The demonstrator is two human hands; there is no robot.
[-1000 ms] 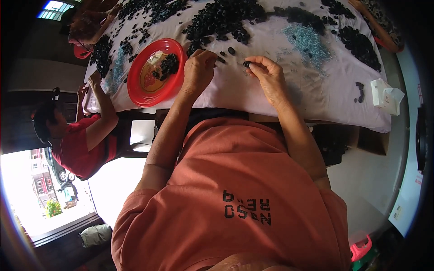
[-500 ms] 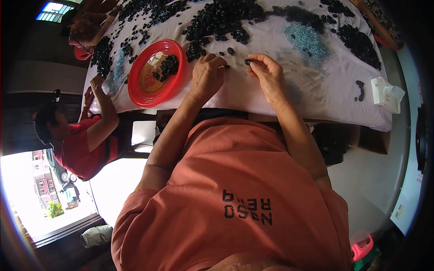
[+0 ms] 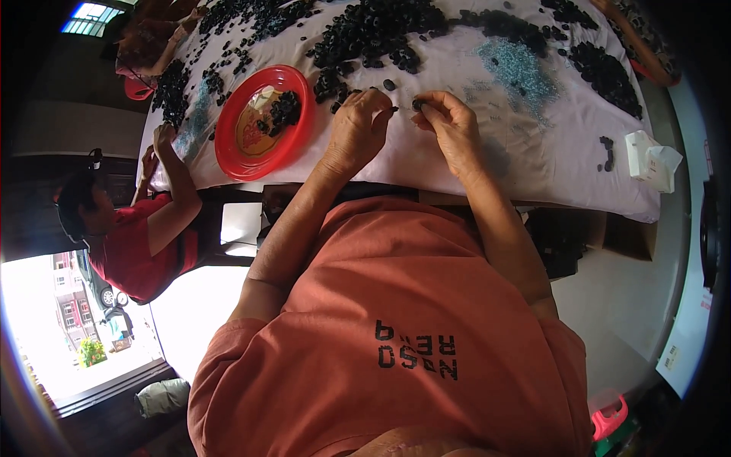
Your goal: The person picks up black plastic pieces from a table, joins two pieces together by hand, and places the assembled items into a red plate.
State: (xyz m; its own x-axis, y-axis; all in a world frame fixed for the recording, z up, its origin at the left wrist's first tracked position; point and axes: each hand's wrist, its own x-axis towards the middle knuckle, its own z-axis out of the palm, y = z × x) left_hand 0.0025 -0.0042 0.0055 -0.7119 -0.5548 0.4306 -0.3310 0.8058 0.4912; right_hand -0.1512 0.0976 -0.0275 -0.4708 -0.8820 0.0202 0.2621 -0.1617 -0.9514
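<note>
1) The left hand point(image 3: 358, 128) curls with thumb and forefinger pinched on a small dark piece point(image 3: 394, 109), too small to make out its shape
2) The right hand point(image 3: 455, 128) grasps a rounded black piece point(image 3: 418, 104) between thumb and fingertips, just beside the left hand's piece and apart from it, both above the near part of the table point(image 3: 426, 167)
3) Pale, softly wrinkled cloth covers the table, its edge hanging in loose folds
4) A smooth oval black piece point(image 3: 389, 84) lies alone just beyond the left fingertips
5) Farther off spreads a lumpy heap of black pieces point(image 3: 373, 34), some ring-like
6) Left of the left hand, a round, glossy red tray point(image 3: 225, 148) holds a cluster of black pieces point(image 3: 286, 110)
7) Right of the heap, glinting pale-blue bits point(image 3: 514, 68) form a grainy scatter
</note>
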